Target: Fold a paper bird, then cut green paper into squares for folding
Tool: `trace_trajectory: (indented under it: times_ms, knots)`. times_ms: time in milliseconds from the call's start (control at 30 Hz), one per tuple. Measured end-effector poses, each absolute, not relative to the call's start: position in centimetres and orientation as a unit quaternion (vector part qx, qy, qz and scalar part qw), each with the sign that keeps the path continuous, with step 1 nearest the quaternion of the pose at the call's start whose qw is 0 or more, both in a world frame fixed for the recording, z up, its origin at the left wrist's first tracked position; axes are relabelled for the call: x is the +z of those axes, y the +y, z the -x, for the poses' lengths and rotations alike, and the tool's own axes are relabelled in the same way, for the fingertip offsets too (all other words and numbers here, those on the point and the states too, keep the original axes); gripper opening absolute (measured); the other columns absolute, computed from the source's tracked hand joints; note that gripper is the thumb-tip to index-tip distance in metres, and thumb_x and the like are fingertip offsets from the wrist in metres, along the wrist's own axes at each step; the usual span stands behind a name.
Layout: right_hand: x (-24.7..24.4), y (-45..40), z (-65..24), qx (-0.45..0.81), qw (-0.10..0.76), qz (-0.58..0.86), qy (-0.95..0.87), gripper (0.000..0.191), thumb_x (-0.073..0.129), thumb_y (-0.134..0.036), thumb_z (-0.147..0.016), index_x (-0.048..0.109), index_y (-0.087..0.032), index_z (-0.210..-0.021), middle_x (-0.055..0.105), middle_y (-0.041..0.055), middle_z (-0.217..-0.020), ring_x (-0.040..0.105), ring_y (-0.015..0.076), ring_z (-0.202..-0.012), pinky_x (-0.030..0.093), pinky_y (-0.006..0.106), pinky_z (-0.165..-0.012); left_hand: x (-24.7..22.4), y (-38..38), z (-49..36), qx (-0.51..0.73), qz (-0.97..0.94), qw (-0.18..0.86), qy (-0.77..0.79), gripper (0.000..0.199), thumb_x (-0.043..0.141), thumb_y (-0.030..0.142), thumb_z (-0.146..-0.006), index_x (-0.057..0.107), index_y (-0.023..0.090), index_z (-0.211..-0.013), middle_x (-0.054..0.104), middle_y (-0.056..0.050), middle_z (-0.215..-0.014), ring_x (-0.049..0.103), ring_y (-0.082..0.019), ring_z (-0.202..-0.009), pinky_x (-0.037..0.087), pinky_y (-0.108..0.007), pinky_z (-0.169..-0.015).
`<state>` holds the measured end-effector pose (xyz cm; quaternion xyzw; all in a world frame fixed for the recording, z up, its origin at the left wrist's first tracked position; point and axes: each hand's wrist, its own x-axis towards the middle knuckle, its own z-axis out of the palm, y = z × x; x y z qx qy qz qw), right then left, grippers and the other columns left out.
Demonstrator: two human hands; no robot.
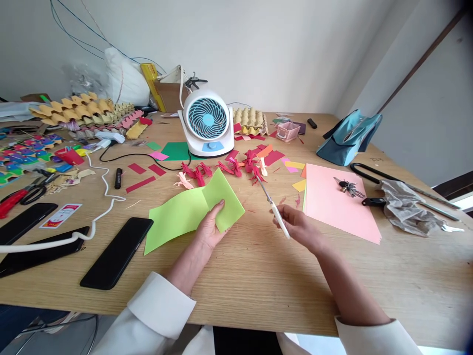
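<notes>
Between the thumb and fingers of my left hand (212, 224) is a sheet of light green paper (179, 212). Its right part is folded over, while the rest spreads leftward over the table. My right hand (295, 224) is closed around white-handled scissors (278, 217), seen nearly edge-on. Their thin metal blades point up and away, toward small red cut-paper figures (236, 166), apart from the green paper. A pale pink paper figure (184, 180) lies just beyond the green sheet.
A white fan (209, 123) stands at the back. Pink paper sheets (332, 202) with keys (349, 187) lie right, near a blue bag (349, 137). On the left are a black phone (117, 254), a white cable (105, 185) and red-handled scissors (25, 192).
</notes>
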<state>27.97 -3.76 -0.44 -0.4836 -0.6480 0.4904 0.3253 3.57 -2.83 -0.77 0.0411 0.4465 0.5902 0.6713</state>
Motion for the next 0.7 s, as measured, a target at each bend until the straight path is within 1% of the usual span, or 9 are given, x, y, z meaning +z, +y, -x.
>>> trace_trajectory:
  times_ms: [67,133,233,333,433,700]
  knots:
    - [-0.1,-4.4,-27.0,0.562,0.323,0.418,-0.636,0.039,0.064,-0.056,-0.082,0.058,-0.02,-0.097,0.054,0.0,-0.074,0.048,0.0143,-0.065,0.037,0.027,-0.058,-0.4,-2.8,-3.6,0.591,-0.031,0.67,0.449,0.021,0.077,0.017,-0.074,0.067,0.019,-0.092,0.073,-0.001,-0.076,0.069,-0.014,-0.062,0.056,-0.023,-0.056]
    - [-0.1,-5.0,-26.4,0.607,0.32,0.35,-0.638,0.043,0.061,-0.059,-0.084,0.058,-0.018,-0.094,0.052,-0.0005,-0.07,0.047,0.0127,-0.063,0.037,0.026,-0.057,-0.1,-2.8,-3.6,0.587,-0.027,0.672,0.452,0.017,0.075,0.017,-0.076,0.066,0.018,-0.091,0.072,0.0,-0.072,0.068,-0.013,-0.057,0.055,-0.022,-0.053]
    - [-0.2,-5.5,-26.1,0.646,0.289,0.264,-0.655,0.045,0.053,-0.06,-0.09,0.058,-0.015,-0.09,0.054,0.0015,-0.07,0.05,0.0123,-0.062,0.041,0.027,-0.059,-0.3,-2.7,-3.4,0.587,-0.022,0.679,0.441,0.014,0.073,0.016,-0.079,0.065,0.017,-0.089,0.071,0.0,-0.069,0.067,-0.013,-0.054,0.054,-0.022,-0.049]
    - [-0.3,-5.7,-26.1,0.675,0.23,0.206,-0.67,0.049,0.046,-0.059,-0.094,0.06,-0.012,-0.095,0.058,0.005,-0.075,0.055,0.0139,-0.065,0.045,0.029,-0.062,-0.7,-2.6,-3.1,0.595,-0.017,0.687,0.417,0.01,0.071,0.015,-0.081,0.064,0.017,-0.088,0.071,0.0,-0.07,0.068,-0.014,-0.055,0.053,-0.022,-0.048]
    - [-0.3,-5.8,-26.2,0.695,0.191,0.191,-0.667,0.053,0.043,-0.06,-0.095,0.061,-0.011,-0.096,0.06,0.0064,-0.076,0.057,0.0145,-0.065,0.046,0.03,-0.062,-1.1,-2.5,-2.9,0.601,-0.013,0.693,0.399,0.01,0.071,0.014,-0.08,0.064,0.017,-0.088,0.072,0.001,-0.072,0.069,-0.013,-0.058,0.053,-0.022,-0.049]
    - [-0.4,-5.9,-26.3,0.705,0.163,0.206,-0.659,0.054,0.044,-0.062,-0.094,0.061,-0.01,-0.094,0.061,0.0066,-0.075,0.059,0.0148,-0.064,0.048,0.03,-0.061,-1.4,-2.4,-2.7,0.609,-0.007,0.684,0.402,0.019,0.076,0.015,-0.075,0.064,0.018,-0.09,0.072,0.002,-0.072,0.068,-0.013,-0.058,0.053,-0.021,-0.05]
